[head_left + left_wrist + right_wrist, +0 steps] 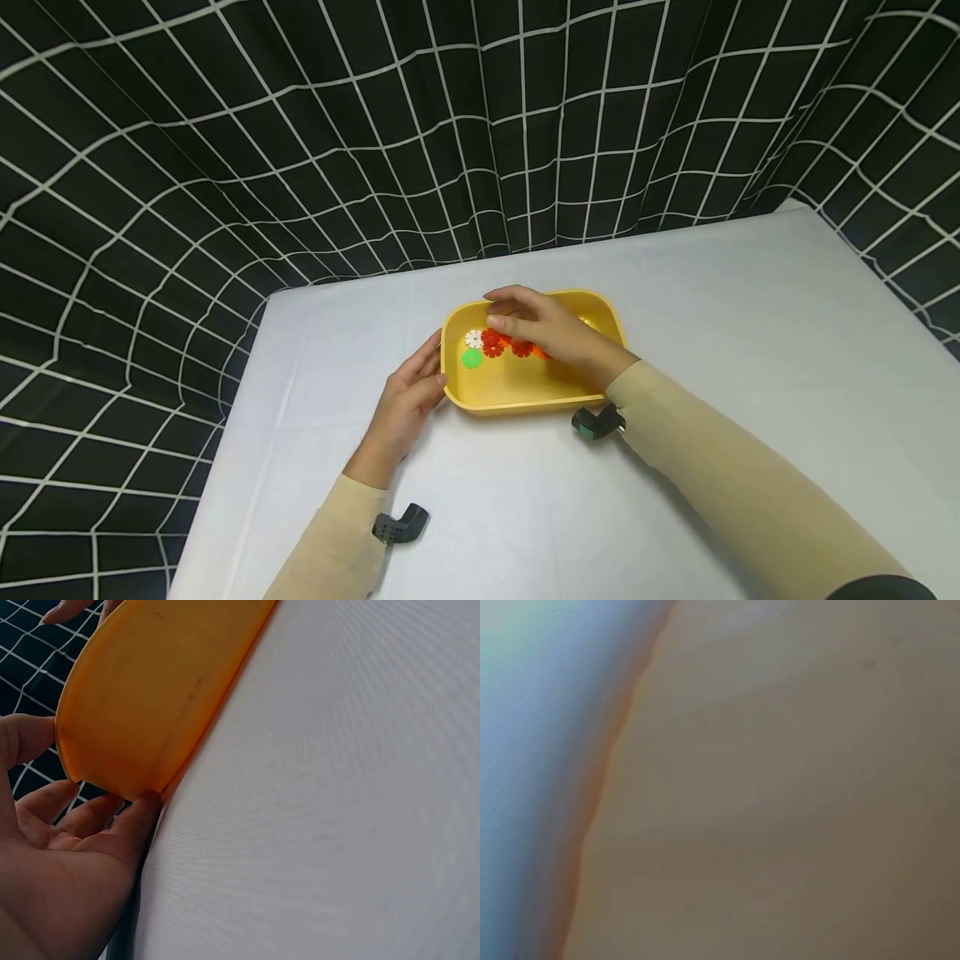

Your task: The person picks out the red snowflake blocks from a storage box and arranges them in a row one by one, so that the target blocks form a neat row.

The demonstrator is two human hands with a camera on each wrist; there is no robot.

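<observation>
Behind, gridded cloth (pixel 555 125) hangs; the right hand (pixel 542 323), thumb apart, half-hides discs (pixel 492 351) in the tray (pixel 487 388) the left hand (pixel 405 404) grips.

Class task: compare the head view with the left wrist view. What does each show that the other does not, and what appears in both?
Only the head view shows what lies inside the yellow tray: a white disc, a green disc and red discs. It alone shows the right sleeve.

Only the left wrist view shows dark marks on the tray's outer side.

Both show the tray, the left hand at its end, part of the right hand, the white cloth and the gridded curtain.
</observation>
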